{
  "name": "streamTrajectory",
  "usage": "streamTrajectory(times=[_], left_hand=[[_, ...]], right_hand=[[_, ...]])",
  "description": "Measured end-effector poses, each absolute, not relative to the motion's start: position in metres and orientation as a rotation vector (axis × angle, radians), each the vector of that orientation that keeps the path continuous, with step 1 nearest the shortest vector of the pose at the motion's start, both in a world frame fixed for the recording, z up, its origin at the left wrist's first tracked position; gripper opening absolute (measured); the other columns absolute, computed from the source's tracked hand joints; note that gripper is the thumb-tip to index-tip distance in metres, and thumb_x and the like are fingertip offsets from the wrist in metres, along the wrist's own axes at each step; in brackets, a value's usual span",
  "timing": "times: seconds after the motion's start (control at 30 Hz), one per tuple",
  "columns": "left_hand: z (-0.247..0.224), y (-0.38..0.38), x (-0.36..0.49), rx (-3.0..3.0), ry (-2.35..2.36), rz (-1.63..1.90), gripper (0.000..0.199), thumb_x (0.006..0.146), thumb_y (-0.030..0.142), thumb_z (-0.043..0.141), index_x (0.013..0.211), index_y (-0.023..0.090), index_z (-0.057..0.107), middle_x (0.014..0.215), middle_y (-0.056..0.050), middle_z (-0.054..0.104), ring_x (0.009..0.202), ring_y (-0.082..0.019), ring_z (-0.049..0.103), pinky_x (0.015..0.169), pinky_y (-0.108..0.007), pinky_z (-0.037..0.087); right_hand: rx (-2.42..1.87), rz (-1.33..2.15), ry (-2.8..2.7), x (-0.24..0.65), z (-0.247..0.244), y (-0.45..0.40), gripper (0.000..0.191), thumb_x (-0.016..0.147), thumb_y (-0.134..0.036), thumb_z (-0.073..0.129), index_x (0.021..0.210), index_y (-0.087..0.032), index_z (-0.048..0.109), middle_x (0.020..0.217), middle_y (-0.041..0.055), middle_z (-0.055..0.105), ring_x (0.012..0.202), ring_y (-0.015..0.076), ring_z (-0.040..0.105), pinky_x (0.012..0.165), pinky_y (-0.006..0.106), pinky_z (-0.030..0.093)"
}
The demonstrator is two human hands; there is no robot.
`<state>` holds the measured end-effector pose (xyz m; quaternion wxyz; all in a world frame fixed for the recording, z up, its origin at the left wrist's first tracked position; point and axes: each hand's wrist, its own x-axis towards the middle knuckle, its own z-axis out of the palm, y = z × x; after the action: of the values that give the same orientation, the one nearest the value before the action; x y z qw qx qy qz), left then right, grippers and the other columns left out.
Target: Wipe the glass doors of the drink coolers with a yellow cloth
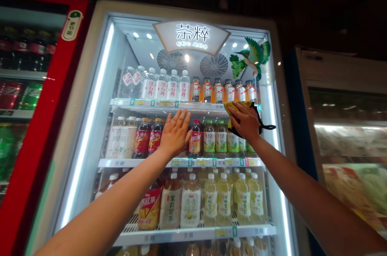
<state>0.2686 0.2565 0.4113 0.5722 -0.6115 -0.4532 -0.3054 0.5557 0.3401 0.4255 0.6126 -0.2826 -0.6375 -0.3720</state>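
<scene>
A lit glass-fronted drinks cooler [274, 86] fills the middle of the head view, with rows of bottles behind the glass. My left hand [175, 133] lies flat on the glass with its fingers spread, in front of the middle shelf of bottles, and holds nothing. Higher and to the right, my right hand [244, 119] presses a yellow and black cloth [230, 107] against the glass, just under the top shelf's edge. The cloth's black loop sticks out to the right of that hand.
At the left stands a red-framed cooler [79, 6] with dark and green bottles and cans. Another glass-fronted cabinet [338, 74] with packaged goods is at the right. A bird sticker [255, 56] is on the glass at upper right.
</scene>
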Motion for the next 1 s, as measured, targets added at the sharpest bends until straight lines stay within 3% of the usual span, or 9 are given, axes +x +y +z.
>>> streamTrajectory(times=[0.17, 0.3, 0.43, 0.53, 0.7, 0.83, 1.0], left_hand=[[0.412, 0.254, 0.241, -1.405, -1.035, -0.760, 0.065, 0.103, 0.037, 0.040, 0.163, 0.015, 0.028, 0.168, -0.014, 0.032, 0.158, -0.027, 0.024, 0.130, -0.052, 0.014], [0.406, 0.254, 0.228, -1.412, -1.007, -0.752, 0.063, 0.103, 0.036, 0.040, 0.162, 0.016, 0.030, 0.168, -0.013, 0.033, 0.158, -0.027, 0.025, 0.130, -0.052, 0.016], [0.403, 0.250, 0.208, -1.419, -0.952, -0.736, 0.064, 0.104, 0.037, 0.041, 0.163, 0.016, 0.028, 0.167, -0.013, 0.034, 0.158, -0.027, 0.025, 0.129, -0.052, 0.017], [0.405, 0.248, 0.192, -1.393, -0.925, -0.752, 0.066, 0.104, 0.038, 0.042, 0.164, 0.018, 0.023, 0.167, -0.012, 0.034, 0.157, -0.027, 0.027, 0.129, -0.052, 0.017], [0.406, 0.249, 0.176, -1.375, -0.904, -0.759, 0.069, 0.104, 0.038, 0.043, 0.165, 0.019, 0.018, 0.168, -0.012, 0.034, 0.156, -0.027, 0.028, 0.129, -0.052, 0.018], [0.402, 0.248, 0.170, -1.388, -0.895, -0.753, 0.071, 0.104, 0.037, 0.044, 0.166, 0.020, 0.015, 0.168, -0.012, 0.032, 0.157, -0.028, 0.027, 0.129, -0.052, 0.017], [0.403, 0.240, 0.144, -1.371, -0.888, -0.754, 0.073, 0.103, 0.038, 0.045, 0.166, 0.020, 0.011, 0.168, -0.012, 0.033, 0.157, -0.028, 0.028, 0.129, -0.053, 0.017]], right_hand=[[-0.828, -0.758, -1.290, 0.474, 0.462, 0.326, 0.048, 0.103, -0.030, 0.041, 0.149, -0.032, 0.054, 0.162, 0.0061, 0.046, 0.151, 0.0325, 0.036, 0.116, 0.064, 0.031], [-0.691, -0.953, -1.526, 0.463, 0.443, 0.316, 0.047, 0.103, -0.032, 0.044, 0.149, -0.035, 0.054, 0.163, 0.0035, 0.044, 0.151, 0.0293, 0.036, 0.116, 0.058, 0.033], [-0.556, -1.047, -1.641, 0.491, 0.425, 0.318, 0.040, 0.103, -0.032, 0.047, 0.139, -0.036, 0.063, 0.155, 0.0009, 0.055, 0.147, 0.0248, 0.044, 0.116, 0.049, 0.034], [-0.693, -0.930, -1.466, 0.476, 0.443, 0.320, 0.042, 0.103, -0.030, 0.044, 0.141, -0.034, 0.063, 0.156, 0.0028, 0.054, 0.146, 0.0274, 0.045, 0.115, 0.052, 0.035], [-0.840, -0.825, -1.309, 0.397, 0.483, 0.309, 0.052, 0.102, -0.028, 0.042, 0.153, -0.035, 0.049, 0.165, 0.0057, 0.041, 0.152, 0.0344, 0.033, 0.113, 0.063, 0.034], [-0.673, -1.001, -1.559, 0.386, 0.462, 0.298, 0.052, 0.101, -0.029, 0.045, 0.152, -0.037, 0.049, 0.165, 0.0032, 0.041, 0.152, 0.0302, 0.034, 0.115, 0.059, 0.033], [-0.600, -1.020, -1.616, 0.417, 0.441, 0.296, 0.042, 0.101, -0.030, 0.048, 0.140, -0.035, 0.062, 0.156, 0.0015, 0.054, 0.147, 0.0259, 0.043, 0.114, 0.052, 0.036]])
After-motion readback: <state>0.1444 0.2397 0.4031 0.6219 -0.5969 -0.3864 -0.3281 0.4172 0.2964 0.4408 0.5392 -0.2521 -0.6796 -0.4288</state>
